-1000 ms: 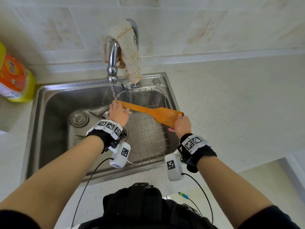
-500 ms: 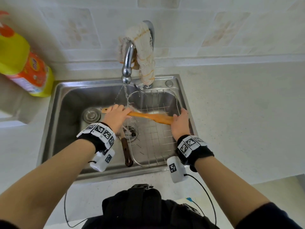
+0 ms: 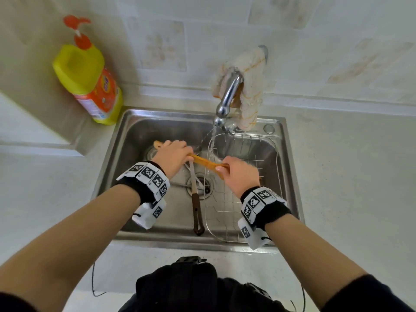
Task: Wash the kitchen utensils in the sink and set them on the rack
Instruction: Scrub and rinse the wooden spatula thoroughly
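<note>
Over the sink [image 3: 139,131], the wooden spatula [image 3: 205,162] bridges left hand [image 3: 173,157] and right hand [image 3: 239,174], both gripping it.

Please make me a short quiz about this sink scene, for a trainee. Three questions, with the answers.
1. True or false: water runs from the tap.
2. What do the left hand and the right hand hold together? A) spatula B) cup C) plate
3. Fill in: the yellow bottle stands to the ___ of the sink.
Key: 1 true; 2 A; 3 left.
</note>
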